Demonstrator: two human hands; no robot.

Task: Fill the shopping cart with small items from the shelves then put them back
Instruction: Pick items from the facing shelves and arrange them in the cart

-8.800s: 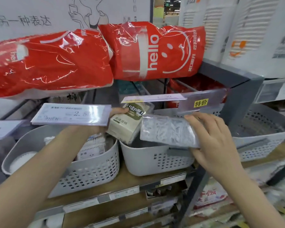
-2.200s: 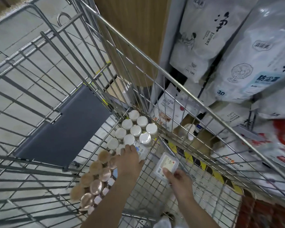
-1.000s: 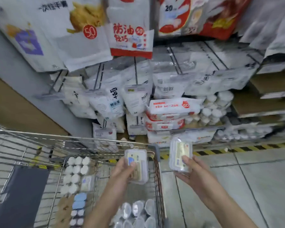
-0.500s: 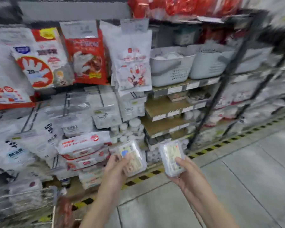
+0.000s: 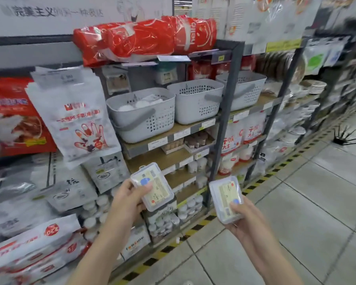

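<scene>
Two clear boxes carried toward the shelves.

Left hand [image 5: 126, 199] pinching one clear box [image 5: 152, 187], right hand [image 5: 242, 215] gripping the other box [image 5: 226, 199], lower centre, labels up, probably for matching shelf [image 5: 169, 157] spots.

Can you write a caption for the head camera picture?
Each hand holds a clear plastic box before shelves of grey baskets.

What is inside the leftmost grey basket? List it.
The leftmost grey basket holds round white items showing above its rim, with a flat white packet behind them. Whatever lies deeper is hidden by the basket's wall.
</scene>
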